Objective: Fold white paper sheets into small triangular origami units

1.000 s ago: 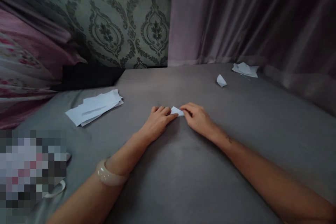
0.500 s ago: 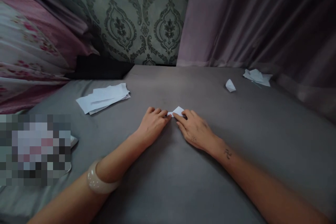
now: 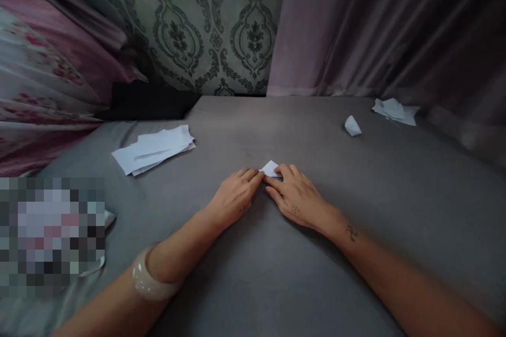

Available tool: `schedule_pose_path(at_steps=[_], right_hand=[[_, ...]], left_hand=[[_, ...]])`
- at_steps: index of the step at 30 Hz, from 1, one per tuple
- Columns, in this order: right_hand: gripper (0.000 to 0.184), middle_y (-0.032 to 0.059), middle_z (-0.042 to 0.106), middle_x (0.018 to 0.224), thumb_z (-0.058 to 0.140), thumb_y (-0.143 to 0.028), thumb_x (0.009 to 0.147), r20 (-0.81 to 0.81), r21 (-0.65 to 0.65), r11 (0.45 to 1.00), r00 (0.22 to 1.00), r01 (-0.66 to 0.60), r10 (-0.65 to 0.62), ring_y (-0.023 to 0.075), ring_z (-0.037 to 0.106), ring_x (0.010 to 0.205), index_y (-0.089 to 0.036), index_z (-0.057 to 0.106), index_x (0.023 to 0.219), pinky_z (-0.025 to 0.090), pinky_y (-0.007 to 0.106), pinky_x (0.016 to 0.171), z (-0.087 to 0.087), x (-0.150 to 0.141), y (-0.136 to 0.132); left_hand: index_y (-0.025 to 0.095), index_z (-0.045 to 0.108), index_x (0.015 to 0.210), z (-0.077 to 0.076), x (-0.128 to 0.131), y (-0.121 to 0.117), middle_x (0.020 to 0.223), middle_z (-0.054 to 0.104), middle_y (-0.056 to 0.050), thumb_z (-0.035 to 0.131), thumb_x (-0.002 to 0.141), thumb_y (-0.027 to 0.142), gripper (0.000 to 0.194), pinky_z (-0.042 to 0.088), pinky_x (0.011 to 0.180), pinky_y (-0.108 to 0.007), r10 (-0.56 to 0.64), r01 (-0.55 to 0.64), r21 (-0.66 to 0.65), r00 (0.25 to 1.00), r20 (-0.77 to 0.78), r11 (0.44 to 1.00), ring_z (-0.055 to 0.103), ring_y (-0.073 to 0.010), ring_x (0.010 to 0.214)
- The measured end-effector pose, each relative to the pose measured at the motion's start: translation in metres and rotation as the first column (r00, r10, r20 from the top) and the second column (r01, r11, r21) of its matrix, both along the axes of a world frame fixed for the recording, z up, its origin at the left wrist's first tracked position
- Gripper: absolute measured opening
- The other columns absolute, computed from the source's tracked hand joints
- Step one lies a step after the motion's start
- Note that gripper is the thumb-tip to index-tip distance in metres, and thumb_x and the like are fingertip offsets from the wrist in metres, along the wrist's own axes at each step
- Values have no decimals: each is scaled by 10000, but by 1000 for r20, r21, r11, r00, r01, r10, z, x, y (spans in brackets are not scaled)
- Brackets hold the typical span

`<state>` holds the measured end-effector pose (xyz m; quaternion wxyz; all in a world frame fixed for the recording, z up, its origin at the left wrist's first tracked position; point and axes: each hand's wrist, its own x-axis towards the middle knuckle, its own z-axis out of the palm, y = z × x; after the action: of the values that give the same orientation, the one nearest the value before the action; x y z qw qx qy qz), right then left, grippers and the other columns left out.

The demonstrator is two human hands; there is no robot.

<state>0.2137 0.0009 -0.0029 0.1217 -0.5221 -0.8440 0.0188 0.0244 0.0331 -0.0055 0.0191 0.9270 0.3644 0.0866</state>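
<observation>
A small folded piece of white paper (image 3: 271, 167) lies on the grey cloth surface, its pointed tip facing away from me. My left hand (image 3: 235, 192) meets its left edge, fingers closed together and pressing there; the hand covers that end. From the other side my right hand (image 3: 297, 198) holds the paper, with its index finger along the near edge and other fingertips on the right corner. The fingertips of both hands nearly touch at the paper's near left side. A pale bangle (image 3: 148, 278) sits on my left forearm.
Several white paper strips (image 3: 156, 148) lie in a pile at the left. At the right stand a folded white paper piece (image 3: 352, 126) and, farther back, a pile of paper scraps (image 3: 394, 109). A black cloth (image 3: 148, 101) lies by the floral curtain (image 3: 51, 63); a blurred-out patch covers the lower left.
My left hand has slid right along the paper, closer to my right fingertips, and now covers its narrow left end. My right hand stays nearly in place. The view has shifted slightly.
</observation>
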Motion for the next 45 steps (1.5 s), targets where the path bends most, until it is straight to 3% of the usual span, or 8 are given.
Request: schedule_pose_path(at_steps=[11,21,26,30,33,38,42,45], right_hand=[[305,80,587,1108,462,-282,933,0,-36,997,998,63,-63,232,521,1000,-247,642,1176,465,361,822,4,23,4],[270,66,647,962,496,-268,884,-32,-70,978,979,198,-200,208,594,868,-213,727,757,430,312,712,8,47,17],[217,56,685,880,507,-211,822,-250,-123,941,907,316,-337,183,615,773,-206,725,815,454,297,730,-5,58,38],[341,51,713,933,468,-74,763,-480,-226,946,818,234,-317,163,637,844,-187,705,980,472,279,804,-19,59,48],[379,56,702,960,470,-28,714,-534,-195,965,806,176,-255,161,628,878,-180,706,967,470,282,830,-25,57,49],[357,68,697,943,476,-27,711,-570,-156,969,783,193,-248,165,620,842,-172,712,937,476,302,826,-28,55,46],[354,63,700,935,492,-22,700,-632,-156,964,729,214,-264,168,619,855,-172,709,936,469,312,855,-29,54,45],[347,58,705,942,509,-39,709,-700,-179,955,652,235,-292,163,626,884,-175,697,968,462,316,885,-28,53,44]], left_hand=[[119,509,1263,5,2,-2,1160,593,-108,342,864,60,436,489,920,-352,-9,1,-81,995,-101,997,524,-230,1085],[149,578,1182,7,1,-2,1148,608,-94,382,855,76,389,480,894,-339,25,-27,-114,999,-21,993,548,-227,1057],[184,580,1197,1,9,9,991,613,-89,347,951,273,350,469,816,-341,31,-31,5,998,61,1000,569,-222,922],[217,646,1089,-2,18,22,950,595,-83,400,939,396,338,457,753,-327,35,-36,23,996,77,999,559,-223,894],[191,672,993,-3,24,27,936,597,-93,393,943,396,349,448,761,-321,17,-23,75,997,75,997,548,-221,906],[122,644,892,-1,35,22,893,622,-121,304,961,252,370,447,760,-335,-99,123,183,986,-134,975,564,-222,849],[107,630,910,4,44,22,862,645,-130,344,927,213,305,442,728,-323,-25,47,154,990,-138,987,594,-222,802],[128,646,852,7,44,31,837,655,-111,418,885,254,262,425,723,-301,149,-152,11,979,142,988,596,-206,780]])
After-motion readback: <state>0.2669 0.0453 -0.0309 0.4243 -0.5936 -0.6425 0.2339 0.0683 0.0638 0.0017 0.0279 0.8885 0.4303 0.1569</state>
